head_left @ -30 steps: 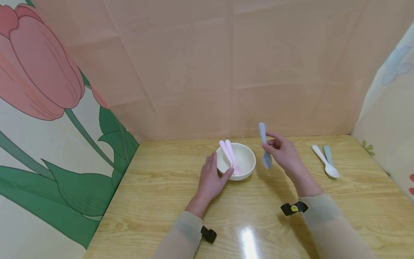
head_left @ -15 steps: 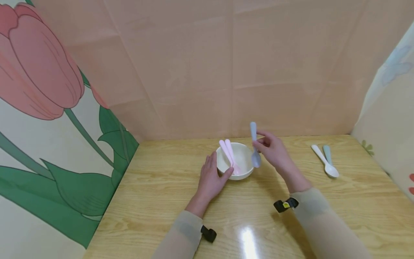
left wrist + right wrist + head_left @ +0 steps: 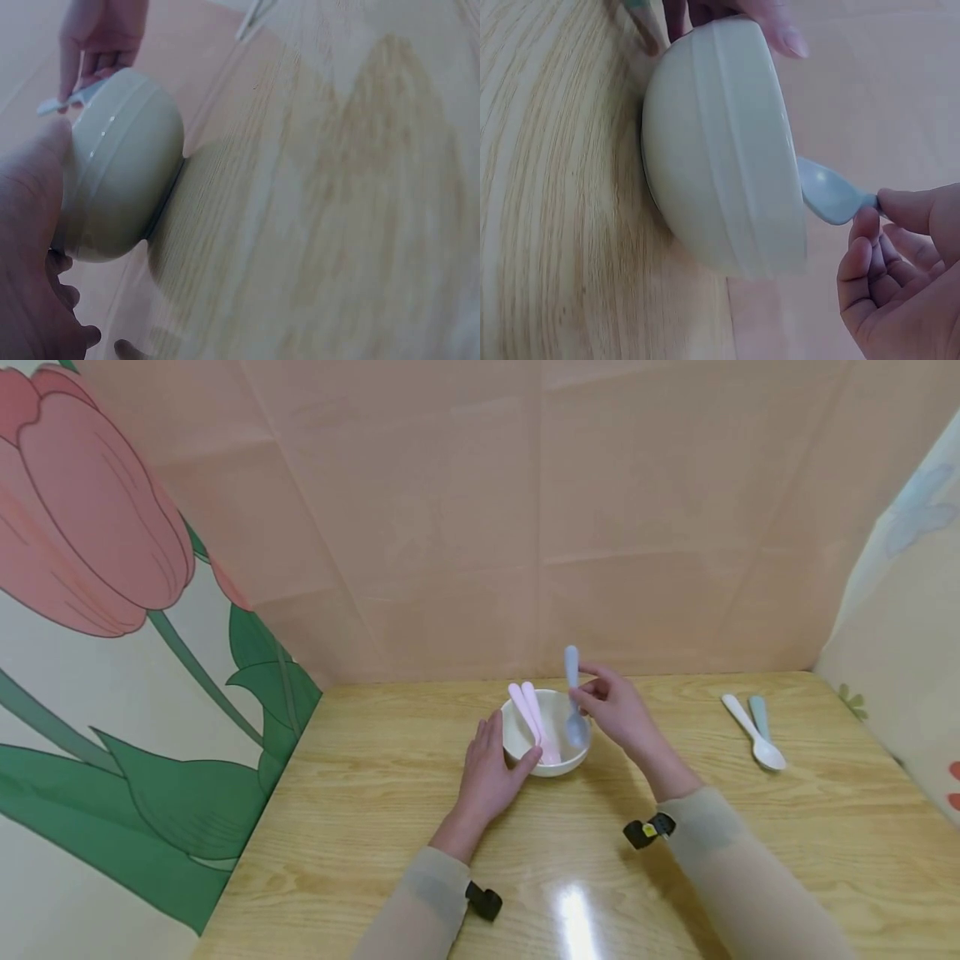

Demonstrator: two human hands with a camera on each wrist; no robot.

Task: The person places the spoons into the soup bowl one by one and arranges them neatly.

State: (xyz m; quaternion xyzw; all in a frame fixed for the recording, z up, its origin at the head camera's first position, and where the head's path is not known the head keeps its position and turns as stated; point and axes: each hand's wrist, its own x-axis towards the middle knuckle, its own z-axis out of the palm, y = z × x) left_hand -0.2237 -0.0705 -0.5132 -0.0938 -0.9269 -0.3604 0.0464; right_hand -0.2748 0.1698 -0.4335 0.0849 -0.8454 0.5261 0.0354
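A white bowl [image 3: 558,770] stands upright on the wooden table. My left hand [image 3: 489,779] holds it from the left, with the thumb at the near rim and the fingers along the outer wall. Two pink spoons [image 3: 529,708] lean inside, their handles past the far rim. Between thumb and fingertips, my right hand [image 3: 621,714] pinches a light blue spoon [image 3: 572,668], handle up. Its bowl end points down and overlaps the white bowl's right inside. In the right wrist view, the blue spoon's tip [image 3: 826,193] passes behind the rim.
To the right on the table [image 3: 360,860] lie a white spoon [image 3: 753,734] and a grey-green spoon [image 3: 760,717], the white one partly over the other. A pinkish-beige cloth backdrop [image 3: 450,527] rises behind the table's far edge.
My right hand has moved left with the light blue spoon, from beside the bowl to over its right part. The left hand and the bowl have stayed in place.
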